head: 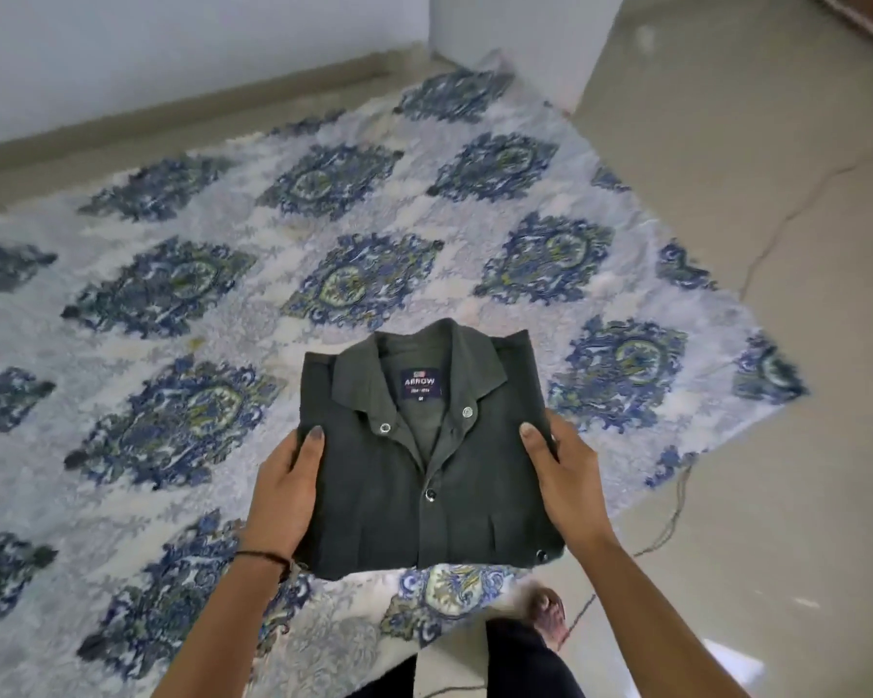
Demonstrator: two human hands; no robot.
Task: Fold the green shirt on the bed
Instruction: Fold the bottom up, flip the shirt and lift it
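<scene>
The dark green shirt point(374, 491) is folded into a neat rectangle, collar up and away from me, with a blue neck label and snap buttons showing. My left hand point(286, 488) grips its left edge, thumb on top. My right hand point(563, 476) grips its right edge the same way. The shirt is held over the near part of the bed point(182, 345), which is covered by a white sheet with blue medallion patterns. I cannot tell whether the shirt touches the sheet.
A grey floor point(752, 193) runs along the right side of the bed, with a thin cable lying on it. A white wall point(172, 42) and a white column point(520, 37) stand behind. My foot point(550, 614) is below the shirt by the bed's corner.
</scene>
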